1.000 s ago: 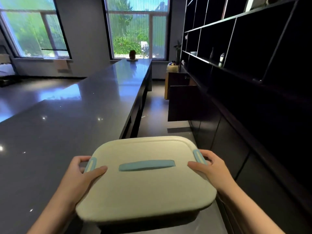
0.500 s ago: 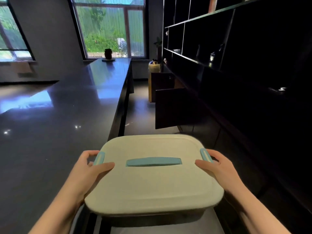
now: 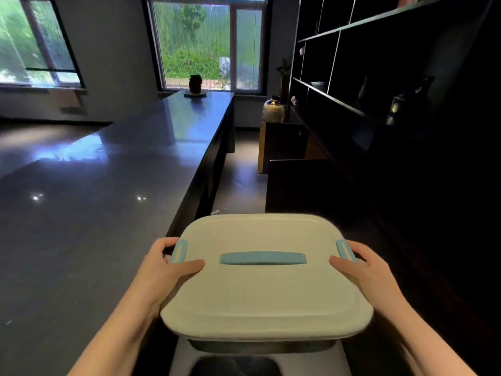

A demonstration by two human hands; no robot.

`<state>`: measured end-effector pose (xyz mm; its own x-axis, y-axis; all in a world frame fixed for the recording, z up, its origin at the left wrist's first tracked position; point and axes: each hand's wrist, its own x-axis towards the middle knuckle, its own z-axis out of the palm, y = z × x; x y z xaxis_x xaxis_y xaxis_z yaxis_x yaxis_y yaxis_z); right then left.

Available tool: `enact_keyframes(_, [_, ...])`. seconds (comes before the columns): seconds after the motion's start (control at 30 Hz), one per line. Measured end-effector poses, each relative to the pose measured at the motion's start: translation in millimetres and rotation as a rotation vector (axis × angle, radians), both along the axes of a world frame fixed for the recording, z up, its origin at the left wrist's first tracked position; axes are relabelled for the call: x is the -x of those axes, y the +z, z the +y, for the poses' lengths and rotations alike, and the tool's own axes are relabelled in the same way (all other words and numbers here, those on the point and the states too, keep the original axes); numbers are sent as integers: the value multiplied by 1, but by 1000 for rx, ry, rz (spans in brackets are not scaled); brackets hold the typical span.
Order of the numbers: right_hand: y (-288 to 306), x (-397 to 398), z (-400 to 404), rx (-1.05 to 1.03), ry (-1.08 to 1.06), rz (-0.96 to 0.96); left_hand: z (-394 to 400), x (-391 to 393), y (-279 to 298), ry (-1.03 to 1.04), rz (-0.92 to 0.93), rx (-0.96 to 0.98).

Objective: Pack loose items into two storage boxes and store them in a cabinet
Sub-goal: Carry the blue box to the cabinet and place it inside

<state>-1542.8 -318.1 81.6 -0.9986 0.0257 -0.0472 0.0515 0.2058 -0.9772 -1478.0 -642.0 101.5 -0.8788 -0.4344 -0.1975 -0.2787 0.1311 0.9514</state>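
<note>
Box: I see a storage box (image 3: 267, 283) with a cream lid carried in the air in front of me, over the aisle between the counter and the cabinets; its near edge hangs above the floor.
Lid: the lid is on, with a light blue handle (image 3: 263, 258) lying flat across its middle.
Clips: one blue clip (image 3: 179, 251) sits at the left edge, another blue clip (image 3: 345, 249) at the right edge.
Left hand: my left hand (image 3: 162, 270) grips the left side of the box, thumb lying on the lid just below the clip, fingers curled round the edge beside it.
Right hand: my right hand (image 3: 364, 270) grips the right side the same way, thumb on the lid, fingers wrapped round the edge by the clip.
Counter: a long dark glossy counter (image 3: 108, 199) runs away on the left, touching neither hand nor box.
Far end of the counter: a small dark ornament (image 3: 195, 84) stands on a plate near the window (image 3: 207, 42).
Cabinets: dark shelves (image 3: 352, 77) line the right wall; below them a cabinet door (image 3: 295, 185) stands open into the aisle, just beyond the box.
Vase: a pale round vase (image 3: 273, 109) stands further down on the right.
</note>
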Motion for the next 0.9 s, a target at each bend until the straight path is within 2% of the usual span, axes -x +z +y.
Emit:
enact_keyframes(0.2, [-16, 125, -45, -29, 62, -9, -42, 117, -14, 52, -5, 20])
enact_keyframes(0.53, [-18, 323, -112, 67, -18, -32, -117, 342, -18, -21, -25, 19])
enact_keyframes(0.9, [-53, 529, -107, 121, -43, -80, -110, 562, -57, -58, -90, -31])
